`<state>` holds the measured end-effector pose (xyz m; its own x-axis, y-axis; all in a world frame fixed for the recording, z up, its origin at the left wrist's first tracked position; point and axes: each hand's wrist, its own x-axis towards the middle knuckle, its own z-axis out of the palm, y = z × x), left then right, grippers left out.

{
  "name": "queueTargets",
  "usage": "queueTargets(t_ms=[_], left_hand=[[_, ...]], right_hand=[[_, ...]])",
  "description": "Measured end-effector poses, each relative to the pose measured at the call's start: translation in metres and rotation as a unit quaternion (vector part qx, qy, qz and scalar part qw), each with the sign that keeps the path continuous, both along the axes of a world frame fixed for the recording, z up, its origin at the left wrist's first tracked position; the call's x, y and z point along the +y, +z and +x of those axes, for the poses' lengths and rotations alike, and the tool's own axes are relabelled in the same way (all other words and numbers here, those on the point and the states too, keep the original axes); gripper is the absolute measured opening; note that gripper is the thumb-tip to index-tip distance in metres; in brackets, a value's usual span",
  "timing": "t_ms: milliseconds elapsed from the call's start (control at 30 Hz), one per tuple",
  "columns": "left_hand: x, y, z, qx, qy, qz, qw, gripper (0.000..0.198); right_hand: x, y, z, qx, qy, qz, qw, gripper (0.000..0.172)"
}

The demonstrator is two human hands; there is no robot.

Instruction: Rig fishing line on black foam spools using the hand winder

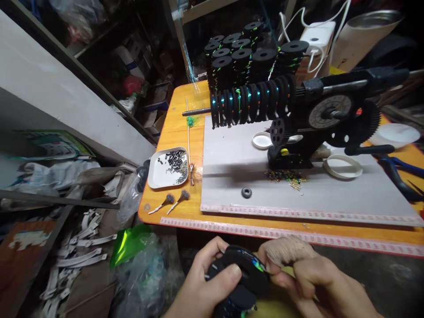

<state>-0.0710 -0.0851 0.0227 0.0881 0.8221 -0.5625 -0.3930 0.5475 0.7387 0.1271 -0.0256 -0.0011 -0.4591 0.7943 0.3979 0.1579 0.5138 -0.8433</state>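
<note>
My left hand (212, 282) is closed around a round black foam spool (248, 282), its thumb pressed on the flat face near the centre hole. Blue and green line (257, 265) shows in the spool's groove, along its right edge. At that edge my right hand (314, 274) pinches a thin pale end of the line between thumb and fingers. One right finger is wrapped in beige tape. Below the held spool, more black foam with a bit of green and blue shows at the frame's bottom. Both hands are in front of the table's near edge.
A hand-cranked winder (327, 110) carries a row of wound black spools (251, 106) on its rod. Stacked spools (241, 62) stand behind. A white tray (152, 174) holds small dark pieces. Beads (288, 178) and a small black ring (246, 192) lie on the grey board (225, 185).
</note>
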Motion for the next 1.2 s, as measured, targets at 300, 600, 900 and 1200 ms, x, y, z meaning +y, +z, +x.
queueTargets(t_ms=[300, 600, 900, 1200], left_hand=[[0.05, 0.011, 0.005, 0.259, -0.053, 0.133, 0.955, 0.025], [0.094, 0.037, -0.012, 0.477, -0.204, 0.193, 0.833, 0.02], [0.147, 0.045, -0.011, 0.778, -0.382, 0.164, 0.471, 0.032], [0.152, 0.037, 0.024, 0.802, -0.369, 0.179, 0.434, 0.041]], right_hand=[[0.022, -0.004, -0.022, 0.129, -0.074, -0.03, 0.988, 0.029], [0.064, -0.017, -0.03, 0.276, -0.161, -0.218, 0.922, 0.02], [0.071, -0.022, -0.011, 0.315, -0.181, -0.244, 0.899, 0.025], [0.066, -0.012, -0.008, 0.267, -0.206, -0.163, 0.927, 0.019]])
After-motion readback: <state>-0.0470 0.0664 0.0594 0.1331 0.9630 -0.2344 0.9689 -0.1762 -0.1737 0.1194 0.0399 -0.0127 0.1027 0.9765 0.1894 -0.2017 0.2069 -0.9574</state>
